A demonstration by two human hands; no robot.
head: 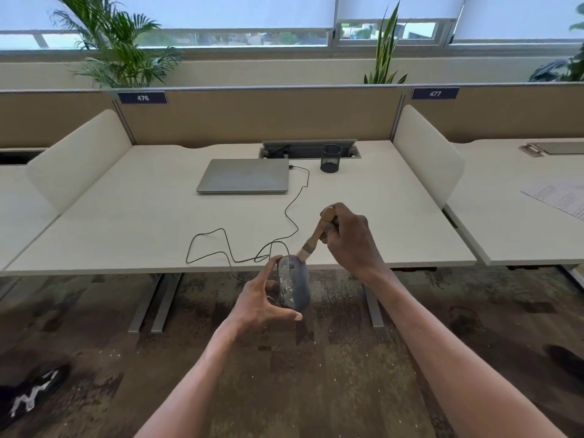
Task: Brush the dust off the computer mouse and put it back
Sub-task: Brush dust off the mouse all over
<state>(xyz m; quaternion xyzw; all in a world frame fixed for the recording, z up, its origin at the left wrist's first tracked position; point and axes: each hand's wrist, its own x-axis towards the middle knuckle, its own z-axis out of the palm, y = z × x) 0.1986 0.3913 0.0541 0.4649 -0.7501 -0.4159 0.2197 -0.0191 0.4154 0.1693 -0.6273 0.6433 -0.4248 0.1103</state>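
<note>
Currently holding the mouse in the left hand, low centre of frame, just off the front edge of the desk and over the carpet. Gripping it lengthwise: thumb curling under the near end, fingers wrapping the far end, mouse tilted on its side. Showing pale dusty speckling along the left flank (grey body, wheel end pointing toward the desk). Trailing a thin black cable from the far end, looping across the desk surface and running up toward the closed grey laptop in the upper centre.

Clenching the right hand around the wooden handle of a small brush, just right of and above the mouse. Angling the brush down-left, bristles touching the mouse's far end near the top of its shell. Fingers fully curled around the handle, handle tip poking out above the knuckles.

Sitting behind the laptop: a cable tray with lid raised, and a black mesh pen cup just right of it. Bordering the desk: white side dividers and a tan back panel with a label reading 476 at upper left, 477 at upper right. Lying on the neighbouring desk at far right: printed sheets. Standing behind the panel: potted plants, below windows with blinds partly down. Showing a dark shoe at lower left on the carpet.
</note>
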